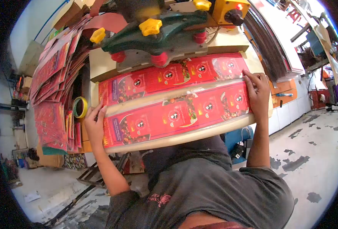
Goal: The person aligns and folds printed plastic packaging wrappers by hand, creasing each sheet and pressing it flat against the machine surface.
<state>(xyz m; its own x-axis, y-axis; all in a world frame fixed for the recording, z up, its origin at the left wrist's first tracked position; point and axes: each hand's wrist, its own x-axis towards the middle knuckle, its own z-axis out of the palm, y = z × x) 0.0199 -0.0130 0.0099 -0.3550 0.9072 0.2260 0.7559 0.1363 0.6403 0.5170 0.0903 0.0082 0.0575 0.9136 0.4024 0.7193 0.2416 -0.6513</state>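
A front strip of red printed packaging film lies across a pale board, covered with logos and food pictures. Parallel behind it runs a back strip of red printed film, partly beneath the machine; whether the two strips are one sheet I cannot tell. My left hand has its fingers closed at the left edge, near the gap between the strips. At the right edge, my right hand grips the film's border, with bent fingers on top. Both palms are mostly hidden from above.
A dark green machine with yellow knobs stands over the board's back edge. On the left are heaped red printed packs and a yellow tape roll. Stacked sheets and a blue pen lie right.
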